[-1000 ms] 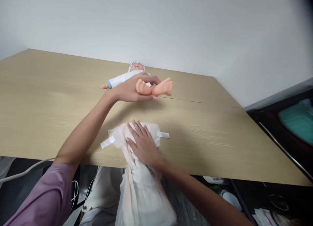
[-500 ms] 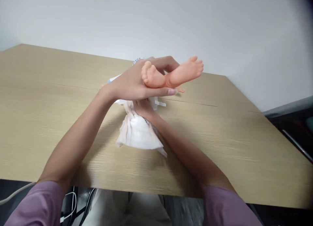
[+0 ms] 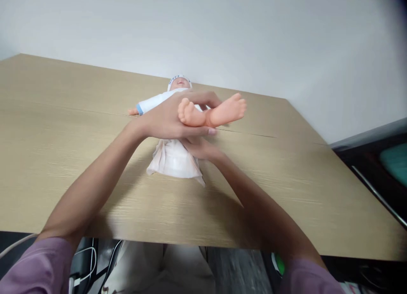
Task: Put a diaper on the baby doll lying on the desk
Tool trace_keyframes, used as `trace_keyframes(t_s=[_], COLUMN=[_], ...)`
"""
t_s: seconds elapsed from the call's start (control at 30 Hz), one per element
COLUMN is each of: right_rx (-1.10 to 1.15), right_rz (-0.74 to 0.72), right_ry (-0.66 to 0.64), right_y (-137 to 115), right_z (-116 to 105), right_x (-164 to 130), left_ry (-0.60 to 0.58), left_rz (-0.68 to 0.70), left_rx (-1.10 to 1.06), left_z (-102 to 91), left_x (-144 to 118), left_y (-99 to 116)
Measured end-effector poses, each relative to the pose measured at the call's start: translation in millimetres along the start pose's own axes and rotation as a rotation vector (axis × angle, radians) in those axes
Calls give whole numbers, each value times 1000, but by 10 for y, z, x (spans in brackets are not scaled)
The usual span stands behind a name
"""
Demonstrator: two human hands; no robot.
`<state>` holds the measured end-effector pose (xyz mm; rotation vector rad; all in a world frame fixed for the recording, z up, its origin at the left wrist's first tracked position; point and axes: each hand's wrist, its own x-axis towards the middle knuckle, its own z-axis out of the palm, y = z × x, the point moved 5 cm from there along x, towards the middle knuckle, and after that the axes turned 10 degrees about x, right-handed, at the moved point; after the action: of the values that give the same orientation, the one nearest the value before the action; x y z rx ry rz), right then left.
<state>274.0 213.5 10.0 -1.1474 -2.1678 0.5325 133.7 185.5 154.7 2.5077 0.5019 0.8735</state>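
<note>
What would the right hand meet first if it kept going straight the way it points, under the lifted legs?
Most likely the baby doll's bottom: the right hand lies on the white diaper, pointing away from the person beneath the plastic baby doll with raised legs. Its fingers are hidden under the left hand, so depth is unclear.

Baby doll (image 3: 165, 100), white outfit and cap, supine on wooden table (image 3: 63, 141). Left hand (image 3: 168, 120) grips both ankles, feet (image 3: 213, 112) raised. White diaper (image 3: 173, 160) spread beneath (lower half visible); right hand (image 3: 199, 146) rests on it, partly hidden under the left. Purple sleeves (image 3: 38, 268).
</note>
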Motion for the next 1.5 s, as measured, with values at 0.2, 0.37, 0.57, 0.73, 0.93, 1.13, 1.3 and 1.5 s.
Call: trace_keyframes(t_s=[0.2,0.37,0.57,0.73,0.93,1.13,1.3,1.5], right_rx=[96,123,137,92,-41,-5,136,-181], right_rz=[54,-159,-226,-356,-395,-340,-226,-153], right_ry=[192,291,148,-7,-72,-132,-171,-89], right_y=[-228,-579,-534,-176,212,236,189,-189], right_z=[-347,-387,-481,-522,-315,-354,-507,-287], right_x=[-817,-845,-826,-1025,-1171,-1247,-1228,-1241], left_ry=[-24,-18,-2,-93,-172,-297,-359,-278], left_rz=[-63,-39,-56,61,58,-7,-94,-237], left_rx=[20,122,247,373,421,421,419,629], left_z=[213,363,214,38,250,339,311,529], left_x=[-281,-493,-847,-1332,-1721,-1702,-1583,-1507], left_y=[-106,-71,-206,-553,-816,-798,-611,-497])
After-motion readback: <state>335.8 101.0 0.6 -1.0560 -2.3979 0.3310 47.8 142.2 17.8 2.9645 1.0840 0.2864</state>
